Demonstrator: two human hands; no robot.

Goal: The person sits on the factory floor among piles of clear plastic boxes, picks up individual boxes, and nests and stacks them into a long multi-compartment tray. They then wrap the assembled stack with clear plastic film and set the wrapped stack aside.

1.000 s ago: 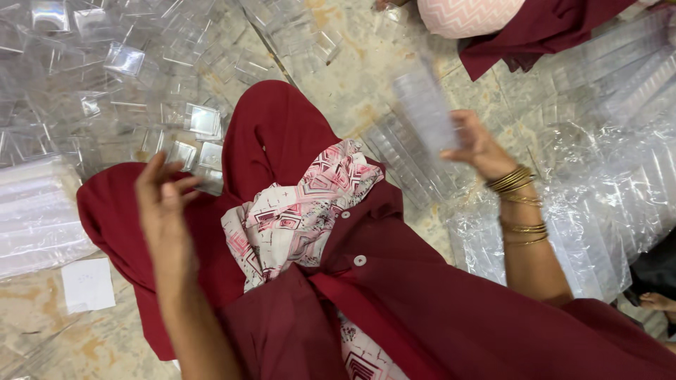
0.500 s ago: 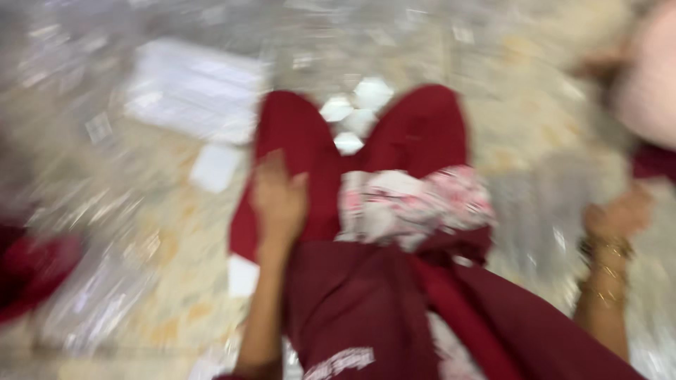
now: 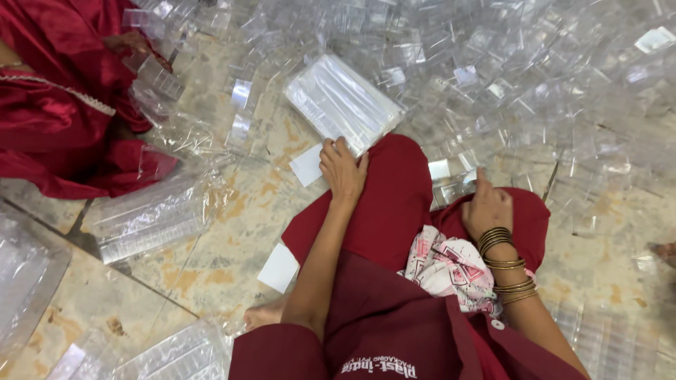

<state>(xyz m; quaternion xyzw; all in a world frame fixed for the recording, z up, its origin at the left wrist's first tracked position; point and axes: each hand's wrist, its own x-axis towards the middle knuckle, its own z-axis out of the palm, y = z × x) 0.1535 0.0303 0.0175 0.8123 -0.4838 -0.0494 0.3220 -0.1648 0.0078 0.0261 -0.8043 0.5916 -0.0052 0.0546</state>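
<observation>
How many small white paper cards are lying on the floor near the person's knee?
2. One white card lies just left of the left hand, beside the flat stack of clear plastic. The other white card lies beside the thigh. More may be hidden.

Left hand (image 3: 343,171): centre frame, fingertips on flat stack of clear plastic sheets (image 3: 343,103), beside small white paper card (image 3: 307,165). Right hand (image 3: 486,205): centre right, gold bangles (image 3: 503,264) on wrist, at loose clear plastic boxes (image 3: 451,179). Maroon garment (image 3: 384,211) over knees. Mottled stone floor (image 3: 211,260). Red cloth (image 3: 56,105), upper left.
</observation>
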